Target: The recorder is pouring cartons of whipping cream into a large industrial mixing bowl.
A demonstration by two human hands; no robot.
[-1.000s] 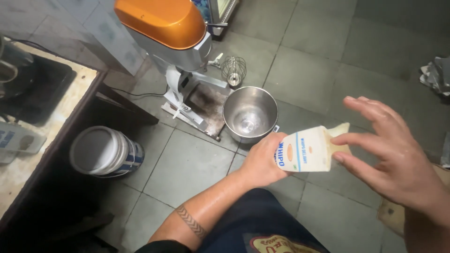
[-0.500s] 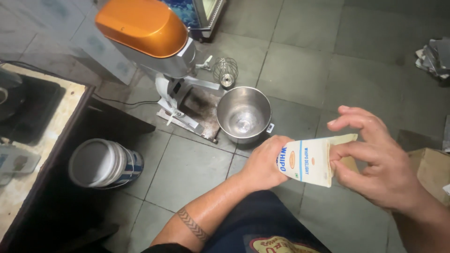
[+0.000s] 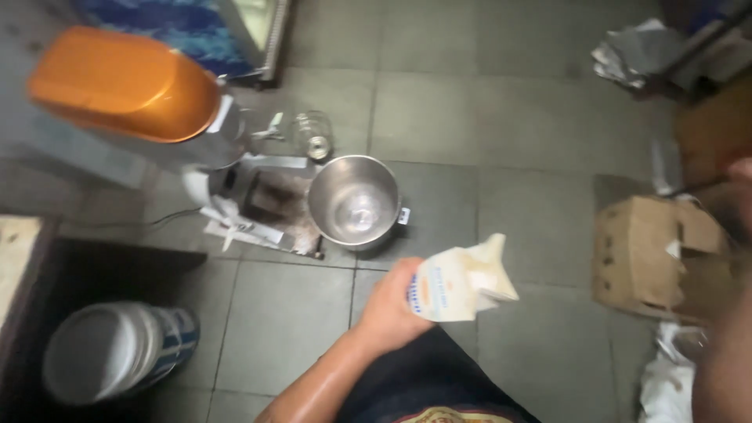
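Note:
My left hand grips a small white carton with blue and orange print, its top torn open and tilted to the right. The hand holds it above the tiled floor, just in front of an empty steel mixing bowl. The bowl stands on the floor beside a stand mixer with an orange head. My right arm is a blur at the right edge, away from the carton; its fingers cannot be made out.
A wire whisk lies behind the bowl. A white lidded bucket stands at lower left beside a dark counter. An open cardboard box sits at right, with crumpled paper at top right.
My right hand has let go of the carton's top and pulled off to the right edge. The view has swung right, and my left hand still holds the carton.

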